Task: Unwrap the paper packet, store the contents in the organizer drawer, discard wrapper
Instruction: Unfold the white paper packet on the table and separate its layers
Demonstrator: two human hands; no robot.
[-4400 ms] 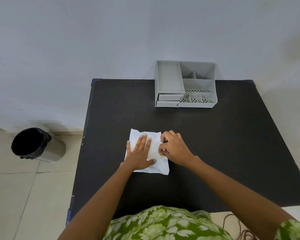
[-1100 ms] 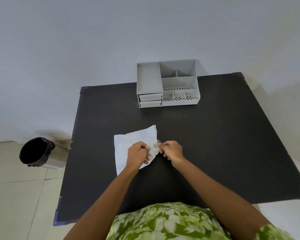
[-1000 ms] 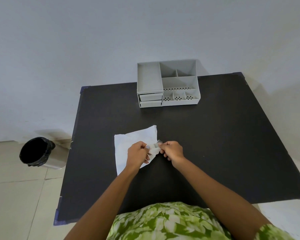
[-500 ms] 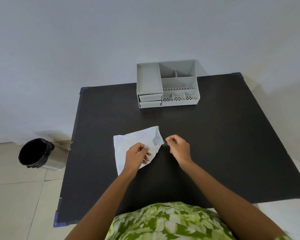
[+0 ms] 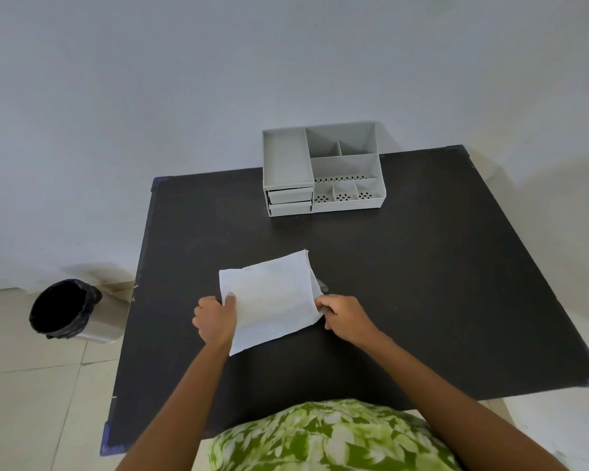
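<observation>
A white paper wrapper (image 5: 271,299) lies partly unfolded on the black table (image 5: 422,283), its sheet spread between my hands. My left hand (image 5: 215,319) pinches its left edge with the thumb on top. My right hand (image 5: 342,312) pinches the right edge, where a folded flap and a small strip of clear tape (image 5: 321,286) stick out. The contents are hidden under the paper. The grey organizer (image 5: 322,171) stands at the table's far edge, with two shut drawers (image 5: 289,202) at its lower left front.
A metal bin with a black liner (image 5: 65,312) stands on the tiled floor left of the table. A pale wall rises behind the organizer. Open compartments fill the organizer's top.
My hands have moved apart, the left one to the sheet's left edge, and the paper is spread wider. The right hand has pulled the flap open.
</observation>
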